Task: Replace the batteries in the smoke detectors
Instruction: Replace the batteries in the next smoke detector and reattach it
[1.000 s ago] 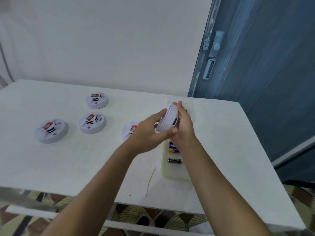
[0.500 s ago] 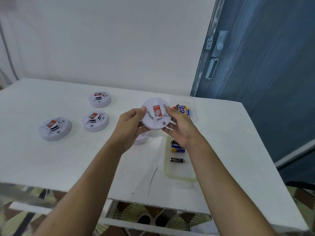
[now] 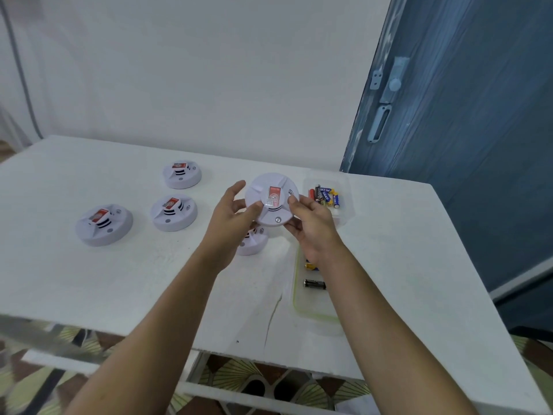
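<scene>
The left hand [image 3: 230, 214] and right hand [image 3: 311, 227] both grip one smoke detector [image 3: 271, 199]. Their thumbs press its face, above the bench [image 3: 89, 280].

Both forearms are bare from the lower edge of the view up to the wrists. The left hand [image 3: 230, 218] and the right hand [image 3: 312, 232] are bare as well.

White room corner, blue door at right.
Plain white wall [image 3: 209, 70] behind a white table [image 3: 89, 280]; weathered blue door [image 3: 478, 130] carries a pale latch [image 3: 390, 85]; patterned floor [image 3: 239, 375] shows below the table's front edge.
</scene>
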### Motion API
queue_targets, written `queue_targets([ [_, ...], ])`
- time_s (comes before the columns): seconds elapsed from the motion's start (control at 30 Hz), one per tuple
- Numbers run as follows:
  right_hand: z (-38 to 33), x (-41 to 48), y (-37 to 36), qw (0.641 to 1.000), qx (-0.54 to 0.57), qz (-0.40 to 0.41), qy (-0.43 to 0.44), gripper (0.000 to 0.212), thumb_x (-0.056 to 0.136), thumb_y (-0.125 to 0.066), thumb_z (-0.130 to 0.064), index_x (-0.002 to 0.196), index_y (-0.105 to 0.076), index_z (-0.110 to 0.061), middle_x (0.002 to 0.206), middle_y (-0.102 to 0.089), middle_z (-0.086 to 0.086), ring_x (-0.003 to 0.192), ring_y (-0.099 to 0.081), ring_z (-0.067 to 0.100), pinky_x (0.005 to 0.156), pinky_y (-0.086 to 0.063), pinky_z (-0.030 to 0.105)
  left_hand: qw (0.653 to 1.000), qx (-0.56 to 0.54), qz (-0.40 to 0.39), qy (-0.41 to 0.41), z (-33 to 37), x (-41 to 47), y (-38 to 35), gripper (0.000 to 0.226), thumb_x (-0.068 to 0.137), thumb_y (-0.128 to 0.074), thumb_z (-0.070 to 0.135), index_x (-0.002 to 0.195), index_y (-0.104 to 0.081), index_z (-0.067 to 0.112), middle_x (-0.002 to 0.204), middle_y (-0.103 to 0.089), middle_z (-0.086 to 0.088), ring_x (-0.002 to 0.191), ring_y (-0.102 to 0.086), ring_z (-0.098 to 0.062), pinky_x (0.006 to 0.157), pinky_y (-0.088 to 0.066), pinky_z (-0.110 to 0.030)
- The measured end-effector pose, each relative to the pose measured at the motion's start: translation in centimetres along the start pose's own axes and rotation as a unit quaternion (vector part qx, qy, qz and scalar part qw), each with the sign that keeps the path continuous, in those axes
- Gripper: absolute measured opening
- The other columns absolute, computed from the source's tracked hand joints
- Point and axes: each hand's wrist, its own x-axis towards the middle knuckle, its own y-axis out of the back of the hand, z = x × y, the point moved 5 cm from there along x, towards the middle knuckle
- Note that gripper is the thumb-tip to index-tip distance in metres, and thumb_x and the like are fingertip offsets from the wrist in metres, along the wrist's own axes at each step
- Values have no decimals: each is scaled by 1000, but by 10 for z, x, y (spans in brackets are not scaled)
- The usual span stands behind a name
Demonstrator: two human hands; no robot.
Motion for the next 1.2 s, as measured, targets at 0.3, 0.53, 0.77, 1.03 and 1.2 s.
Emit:
queue_targets([
  [0.3, 3, 1, -3, 999, 15, 37, 25, 32, 97, -64, -10, 126, -58, -2, 109, -73, 14, 87, -72, 19, 73, -59, 26, 993, 107, -20, -53, 7, -1, -5, 87, 75, -82, 20, 147, -34, 31, 128, -57, 16, 98, -68, -10, 84, -58, -35],
  [0.53, 8, 1, -9, 998, -10, 11, 59, 37, 98, -62, -9, 133, -55, -18, 111, -73, 16, 102, -72, 27, 82, -59, 32, 993, 111, -10, -24, 7, 5, 0, 94, 74, -79, 12, 150, -29, 34, 134, -56, 7, 100, -66, -13, 78, -59, -33],
  [0.77, 8, 0, -15, 999, 0, -4, 54, 36, 99, -60, -7, 133, -54, -15, 113, -72, 21, 100, -71, 28, 77, -59, 30, 993, 120, -4, -16, 10, 4, 6, 94, 74, -78, 13, 150, -27, 37, 133, -56, 8, 100, -66, -12, 74, -61, -39],
  [1.03, 10, 0, -16, 999, -4, -1, 48, 36, 99, -60, -7, 133, -54, -17, 113, -73, 18, 94, -72, 23, 77, -59, 29, 992, 126, -5, -10, 6, 5, 8, 93, 76, -79, 14, 150, -28, 37, 122, -59, 13, 98, -66, -8, 64, -58, -26],
  [1.2, 11, 2, -15, 999, -6, -1, 47, 36, 99, -60, -7, 132, -55, -19, 113, -73, 17, 96, -73, 24, 77, -59, 30, 993, 119, -8, -10, 6, 8, 8, 93, 75, -80, 13, 150, -28, 36, 125, -59, 12, 98, -65, -6, 61, -53, -18],
])
